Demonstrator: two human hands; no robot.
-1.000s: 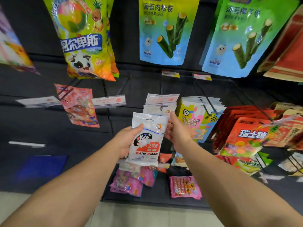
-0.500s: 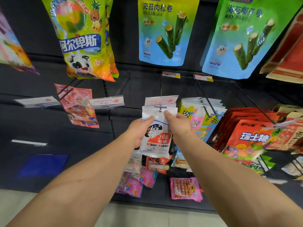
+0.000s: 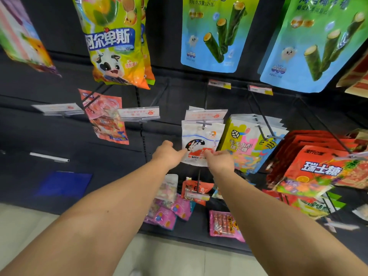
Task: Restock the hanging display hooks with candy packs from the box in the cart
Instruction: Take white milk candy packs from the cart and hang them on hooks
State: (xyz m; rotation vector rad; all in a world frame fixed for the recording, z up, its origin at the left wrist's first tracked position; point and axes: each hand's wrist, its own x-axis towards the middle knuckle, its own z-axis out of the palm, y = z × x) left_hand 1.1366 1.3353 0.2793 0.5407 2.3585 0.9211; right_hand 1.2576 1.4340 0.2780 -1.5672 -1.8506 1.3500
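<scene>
Now both hands touch hooked White Rabbit pack.

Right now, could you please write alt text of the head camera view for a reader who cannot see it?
Two bare hands, left hand and right hand, touch the lower edge of a white rabbit candy pack that hangs on a display hook. Around it, other bright snack packs hang against a dark wall panel, including a yellow gummy pack just to its right.
</scene>
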